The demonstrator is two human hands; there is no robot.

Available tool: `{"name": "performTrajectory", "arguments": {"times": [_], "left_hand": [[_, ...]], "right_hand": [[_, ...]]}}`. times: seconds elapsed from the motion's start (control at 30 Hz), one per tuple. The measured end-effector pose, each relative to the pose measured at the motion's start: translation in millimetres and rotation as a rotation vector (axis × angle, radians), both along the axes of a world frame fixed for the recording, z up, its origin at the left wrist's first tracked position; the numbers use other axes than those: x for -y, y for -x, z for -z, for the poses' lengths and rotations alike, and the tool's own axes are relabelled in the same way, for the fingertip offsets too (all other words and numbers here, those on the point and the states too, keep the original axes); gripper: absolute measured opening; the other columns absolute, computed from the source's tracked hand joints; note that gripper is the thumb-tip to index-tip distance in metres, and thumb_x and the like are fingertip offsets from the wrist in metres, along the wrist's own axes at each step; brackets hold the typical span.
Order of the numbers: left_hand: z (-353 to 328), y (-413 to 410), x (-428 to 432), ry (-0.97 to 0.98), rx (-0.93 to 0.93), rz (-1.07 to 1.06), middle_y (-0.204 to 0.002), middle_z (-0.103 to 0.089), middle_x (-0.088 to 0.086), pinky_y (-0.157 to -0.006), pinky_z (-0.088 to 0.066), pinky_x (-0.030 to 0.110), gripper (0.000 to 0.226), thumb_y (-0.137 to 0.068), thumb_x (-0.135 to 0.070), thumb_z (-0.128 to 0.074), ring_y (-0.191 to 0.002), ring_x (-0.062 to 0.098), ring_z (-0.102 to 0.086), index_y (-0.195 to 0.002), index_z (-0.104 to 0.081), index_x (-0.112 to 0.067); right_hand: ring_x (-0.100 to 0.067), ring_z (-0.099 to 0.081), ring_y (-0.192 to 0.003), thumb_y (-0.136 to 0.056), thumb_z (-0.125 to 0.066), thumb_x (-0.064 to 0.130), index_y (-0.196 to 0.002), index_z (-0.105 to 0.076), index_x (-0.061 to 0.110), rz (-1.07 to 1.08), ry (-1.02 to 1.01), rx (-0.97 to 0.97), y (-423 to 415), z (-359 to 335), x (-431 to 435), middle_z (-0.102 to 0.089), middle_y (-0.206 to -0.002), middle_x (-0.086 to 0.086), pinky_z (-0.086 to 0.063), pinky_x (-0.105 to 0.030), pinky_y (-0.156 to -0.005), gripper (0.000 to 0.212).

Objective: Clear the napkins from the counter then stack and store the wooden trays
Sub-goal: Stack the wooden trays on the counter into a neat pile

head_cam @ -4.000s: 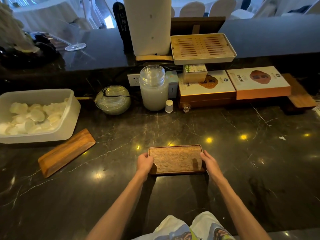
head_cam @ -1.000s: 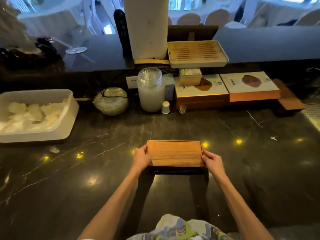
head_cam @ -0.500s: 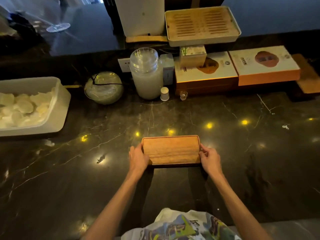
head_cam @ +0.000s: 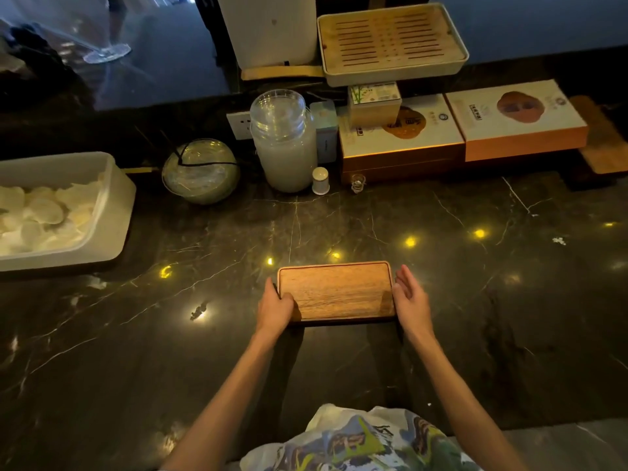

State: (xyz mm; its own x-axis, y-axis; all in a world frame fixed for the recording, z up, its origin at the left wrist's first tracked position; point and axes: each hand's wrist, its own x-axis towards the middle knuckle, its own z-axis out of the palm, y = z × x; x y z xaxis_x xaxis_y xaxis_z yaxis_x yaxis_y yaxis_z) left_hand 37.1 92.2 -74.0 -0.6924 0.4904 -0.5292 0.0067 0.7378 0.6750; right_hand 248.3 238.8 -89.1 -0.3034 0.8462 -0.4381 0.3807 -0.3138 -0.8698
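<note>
Head view of a dark marble counter. A wooden tray lies flat near the middle, its long side across the view. Whether another tray lies under it cannot be told.

Left hand: at 9 o'clock of the tray, gripping its left short end. The thumb rests on the top face by the near left corner. The fingers run down the left edge, held close together, and their tips are hidden by the edge.

Right hand: at 3 o'clock of the tray, palm turned toward the right short end. The fingers are straight and held together, pointing toward 12 o'clock just beside the edge. Whether they touch the wood cannot be told. The tray thus sits between the two hands.

Surroundings, taken from the tray:
- At 10 o'clock, a white bin holds pale crumpled napkins.
- At 11 o'clock, a glass bowl stands beside a lidded glass jar.
- At 1 o'clock, two flat printed boxes lie side by side.
- At 12 o'clock, on the raised ledge behind, a slatted tea tray stands.
</note>
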Motion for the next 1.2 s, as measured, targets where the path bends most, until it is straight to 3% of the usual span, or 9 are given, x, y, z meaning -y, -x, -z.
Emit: {"name": "performTrajectory", "arguments": {"times": [0.17,0.33,0.47,0.6,0.7,0.9,0.97,1.07,1.2], "left_hand": [[3,-7,4,-0.068,0.040,-0.014,-0.123,-0.061,0.005,-0.092,-0.050,0.031,0.035,-0.097,-0.016,-0.046,-0.112,0.017,-0.057,-0.131,-0.049,-0.013],[9,-18,17,-0.250,0.090,-0.087,-0.111,-0.063,-0.006,-0.065,-0.051,0.011,0.032,-0.098,-0.015,-0.045,-0.097,0.002,-0.060,-0.129,-0.051,-0.019],[12,-19,17,-0.304,0.160,-0.152,-0.113,-0.066,-0.002,-0.073,-0.051,0.017,0.032,-0.098,-0.014,-0.044,-0.105,0.009,-0.063,-0.128,-0.053,-0.018],[14,-19,20,-0.346,0.178,-0.166,-0.112,-0.066,-0.005,-0.082,-0.052,0.022,0.033,-0.098,-0.011,-0.042,-0.105,0.008,-0.063,-0.127,-0.053,-0.024],[15,-22,21,-0.379,0.212,-0.168,-0.110,-0.066,-0.007,-0.077,-0.054,0.022,0.036,-0.097,-0.008,-0.043,-0.101,0.006,-0.064,-0.126,-0.051,-0.029],[20,-32,28,-0.388,0.220,-0.163,-0.115,-0.066,0.000,-0.089,-0.055,0.033,0.036,-0.097,-0.009,-0.043,-0.106,0.012,-0.063,-0.129,-0.051,-0.024],[19,-30,29,-0.372,0.218,-0.149,-0.115,-0.065,-0.004,-0.086,-0.053,0.028,0.034,-0.097,-0.011,-0.044,-0.111,0.014,-0.062,-0.128,-0.050,-0.027],[17,-11,26,-0.325,0.219,-0.180,-0.140,-0.051,0.000,-0.096,-0.043,0.026,0.049,-0.099,-0.018,-0.046,-0.132,0.022,-0.047,-0.145,-0.033,-0.014],[16,7,19,-0.363,0.223,-0.215,-0.157,-0.029,0.006,-0.113,-0.030,0.036,0.057,-0.099,-0.020,-0.045,-0.142,0.021,-0.032,-0.151,-0.023,-0.014]], "right_hand": [[-0.014,-0.040,-0.135,-0.099,-0.050,0.021,-0.152,-0.021,0.022,-0.091,0.124,-0.109,2,2,10,-0.036,-0.154,-0.002,-0.037,-0.030,-0.106,0.061],[-0.013,-0.047,-0.131,-0.098,-0.048,0.012,-0.150,-0.029,0.027,-0.037,0.173,-0.196,-6,13,15,-0.045,-0.147,0.002,-0.039,-0.043,-0.111,0.057],[0.001,-0.052,-0.118,-0.099,-0.048,0.014,-0.149,-0.029,0.031,-0.054,0.160,-0.185,-6,14,19,-0.049,-0.139,0.012,-0.041,-0.034,-0.108,0.057],[-0.009,-0.048,-0.129,-0.099,-0.046,0.016,-0.150,-0.028,0.028,-0.056,0.163,-0.205,-8,16,19,-0.050,-0.141,0.009,-0.037,-0.039,-0.112,0.056],[-0.013,-0.049,-0.130,-0.098,-0.045,0.011,-0.150,-0.031,0.024,-0.036,0.170,-0.236,-10,17,17,-0.050,-0.144,0.001,-0.037,-0.041,-0.113,0.055],[-0.017,-0.047,-0.131,-0.099,-0.044,0.009,-0.149,-0.032,0.025,-0.039,0.158,-0.231,-18,23,21,-0.051,-0.142,0.001,-0.037,-0.043,-0.112,0.054],[-0.018,-0.047,-0.132,-0.099,-0.045,0.012,-0.148,-0.032,0.026,-0.068,0.149,-0.210,-20,23,18,-0.051,-0.141,0.002,-0.038,-0.043,-0.111,0.053],[-0.018,-0.042,-0.136,-0.099,-0.046,0.018,-0.148,-0.033,0.024,-0.111,0.121,-0.176,-23,19,5,-0.047,-0.144,0.002,-0.040,-0.036,-0.108,0.051],[-0.020,-0.032,-0.142,-0.101,-0.042,0.020,-0.150,-0.028,0.016,-0.031,0.137,-0.251,-18,15,-16,-0.032,-0.157,-0.006,-0.027,-0.043,-0.118,0.051]]}}
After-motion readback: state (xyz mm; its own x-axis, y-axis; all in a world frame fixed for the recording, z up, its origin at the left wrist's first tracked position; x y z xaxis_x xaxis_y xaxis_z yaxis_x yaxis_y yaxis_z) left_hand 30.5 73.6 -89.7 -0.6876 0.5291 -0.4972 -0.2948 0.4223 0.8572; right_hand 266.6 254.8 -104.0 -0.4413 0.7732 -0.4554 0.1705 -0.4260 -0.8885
